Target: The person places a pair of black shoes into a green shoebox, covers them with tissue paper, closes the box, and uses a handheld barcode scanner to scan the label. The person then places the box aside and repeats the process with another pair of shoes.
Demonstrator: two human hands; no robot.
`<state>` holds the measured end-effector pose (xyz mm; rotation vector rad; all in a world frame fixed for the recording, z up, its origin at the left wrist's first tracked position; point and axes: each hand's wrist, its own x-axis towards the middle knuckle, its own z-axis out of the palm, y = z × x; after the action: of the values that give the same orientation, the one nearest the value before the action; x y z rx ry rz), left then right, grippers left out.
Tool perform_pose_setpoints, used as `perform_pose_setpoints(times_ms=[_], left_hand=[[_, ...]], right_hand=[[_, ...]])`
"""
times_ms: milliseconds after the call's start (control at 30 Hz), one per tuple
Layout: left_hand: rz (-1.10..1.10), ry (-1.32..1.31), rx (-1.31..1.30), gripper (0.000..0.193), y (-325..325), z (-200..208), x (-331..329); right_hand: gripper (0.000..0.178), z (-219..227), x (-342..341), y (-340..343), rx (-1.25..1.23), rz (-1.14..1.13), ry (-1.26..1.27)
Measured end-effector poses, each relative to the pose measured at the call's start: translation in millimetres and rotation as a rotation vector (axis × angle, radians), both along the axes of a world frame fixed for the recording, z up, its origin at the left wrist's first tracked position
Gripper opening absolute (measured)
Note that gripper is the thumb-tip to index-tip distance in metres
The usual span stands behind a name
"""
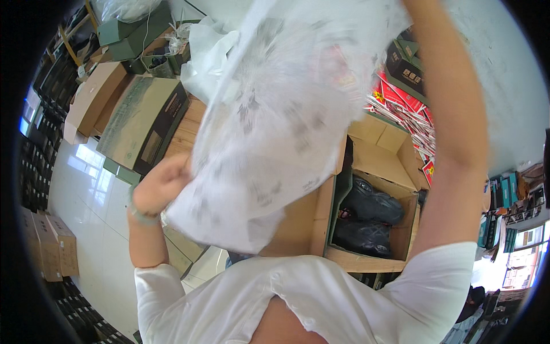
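Observation:
A large, thin white plastic bag with dark printed marks is stretched across the middle of the view, blurred by motion. My left hand is closed on its left edge, fingers partly hidden behind the film. On the other side, my right forearm reaches up past the top edge, so the right hand is out of sight. Below the bag's right side stands an open green and brown shoe box. A pair of black shoes lies inside it. Part of a brown cardboard box shows under the bag.
A closed green shoe box sits at the left beside an open carton. Red printed packets are heaped at the far right near another dark green box. White wrapping lies at the back. Stacked cartons stand on the tiled floor.

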<state>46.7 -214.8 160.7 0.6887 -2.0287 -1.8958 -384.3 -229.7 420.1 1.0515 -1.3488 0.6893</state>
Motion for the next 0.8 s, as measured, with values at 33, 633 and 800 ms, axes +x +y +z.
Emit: perform_pose_setpoints(times_ms=[33, 633, 800], left_hand=[[0.025, -0.051, -0.014, 0.024, -11, -15, -12], [0.123, -0.832, -0.557, 0.023, 12, -117, -48], [-0.014, -1.053, -0.783, 0.017, 23, -132, -76]], right_hand=[[0.016, -37, -18, -32, 0.122, -0.184, 0.216], [0.070, -382, 5, 11, 0.691, -0.067, -0.394], [0.064, -397, 128, 138, 1.301, 0.490, -0.332]])
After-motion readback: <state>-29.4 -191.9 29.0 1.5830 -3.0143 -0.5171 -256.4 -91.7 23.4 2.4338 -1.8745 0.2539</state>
